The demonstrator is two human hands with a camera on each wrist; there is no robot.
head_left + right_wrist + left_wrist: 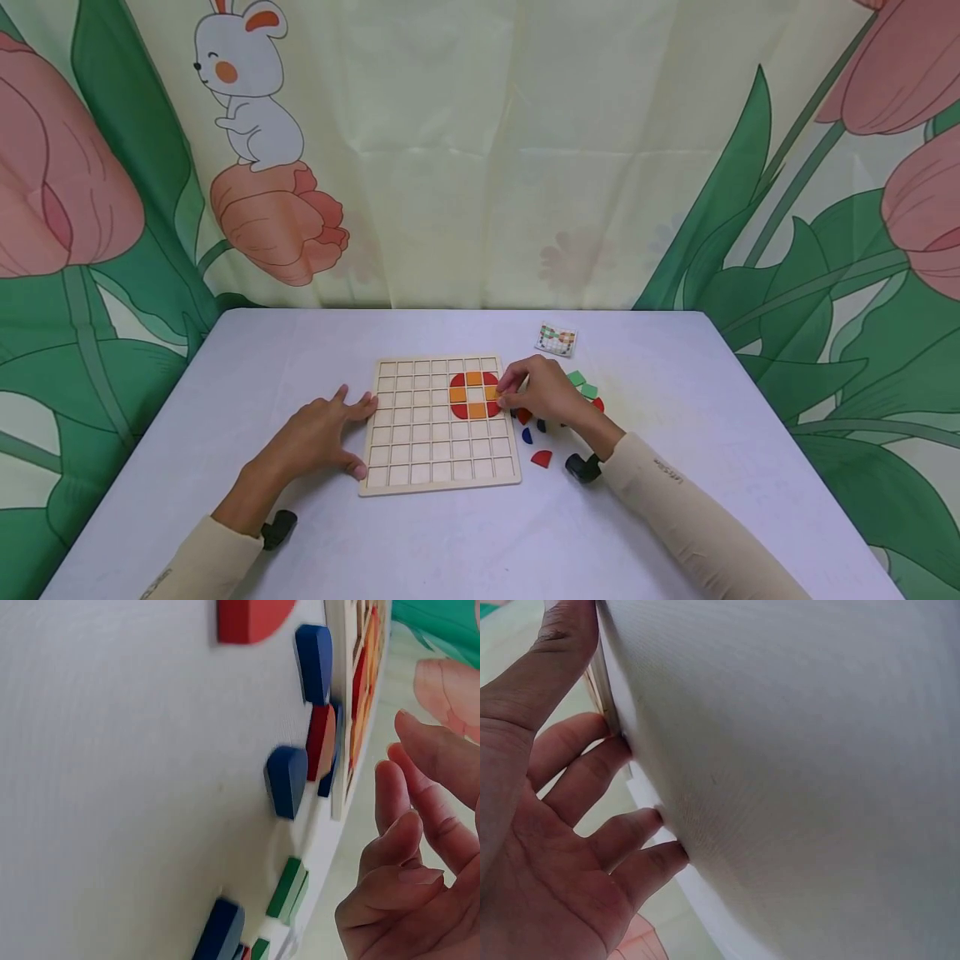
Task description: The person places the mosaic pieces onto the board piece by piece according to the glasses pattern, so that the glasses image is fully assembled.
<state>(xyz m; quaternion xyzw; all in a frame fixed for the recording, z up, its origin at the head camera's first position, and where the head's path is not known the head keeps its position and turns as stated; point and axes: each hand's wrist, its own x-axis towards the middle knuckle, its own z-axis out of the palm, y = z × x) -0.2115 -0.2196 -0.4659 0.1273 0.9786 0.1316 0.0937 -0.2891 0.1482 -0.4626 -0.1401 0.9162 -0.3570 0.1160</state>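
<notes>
A wooden grid board (420, 454) lies on the table. In its upper right, red quarter-circle pieces (457, 411) and orange square pieces (477, 411) form a ring around a bare cell. My left hand (315, 433) spreads along the board's left edge, thumb near the lower corner and fingertips touching the side. My right hand (551, 390) is over the board's right edge, beside the ring, with its fingertips close to the right-hand pieces. The right wrist view shows the fingers (442, 832) bent loosely, and no piece is visible between them.
Loose pieces lie right of the board: a red quarter circle (542, 458), blue pieces (527, 436) and green squares (589, 391). A small pattern card (556, 339) lies behind them. A printed curtain (450, 167) hangs beyond the white table (420, 550).
</notes>
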